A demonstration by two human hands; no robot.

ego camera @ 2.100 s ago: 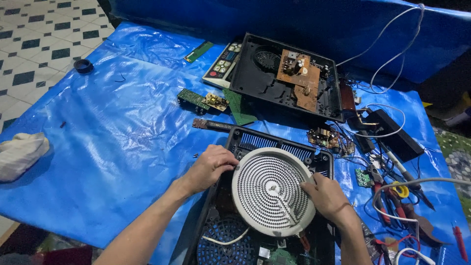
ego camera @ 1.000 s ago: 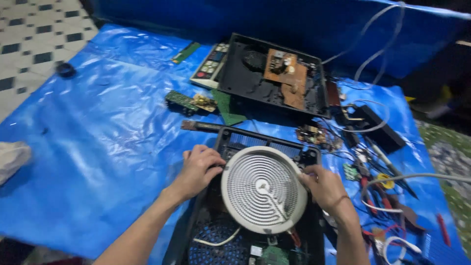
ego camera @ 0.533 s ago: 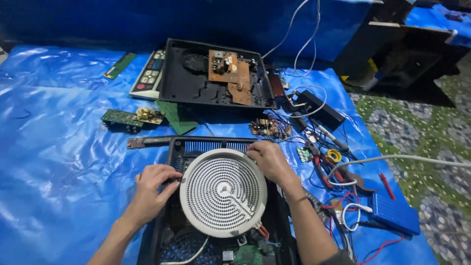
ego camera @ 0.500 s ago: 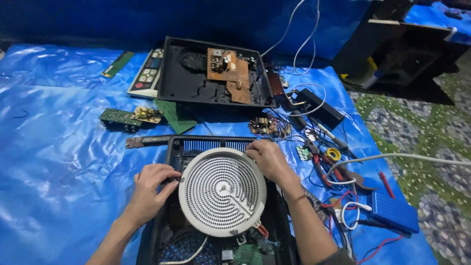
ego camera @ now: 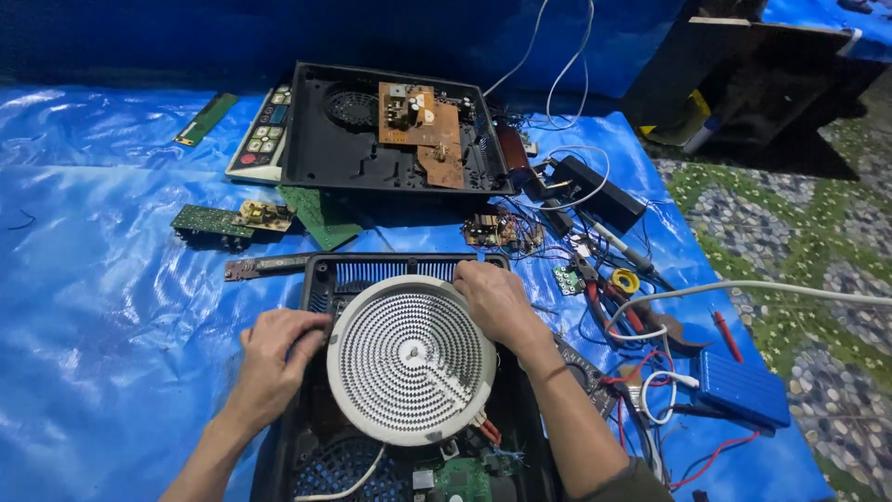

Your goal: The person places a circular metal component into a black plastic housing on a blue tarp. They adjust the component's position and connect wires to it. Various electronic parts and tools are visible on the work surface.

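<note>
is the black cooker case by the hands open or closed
Open: the black cooker case has no top cover, exposing the round heating coil and green circuit board.

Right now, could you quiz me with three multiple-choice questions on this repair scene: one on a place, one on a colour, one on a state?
1. Where is the round heating coil?
A) in the near black casing
B) on the far casing
C) on the stone floor

2. What colour is the sheet under everything?
A) green
B) blue
C) white

3. How do the hands meet the coil?
A) both off it
B) only one touches
C) left hand and right hand at opposite rims

A: the casing frames the coil.
B: the tarp is blue.
C: fingers lie at both rims.
</note>
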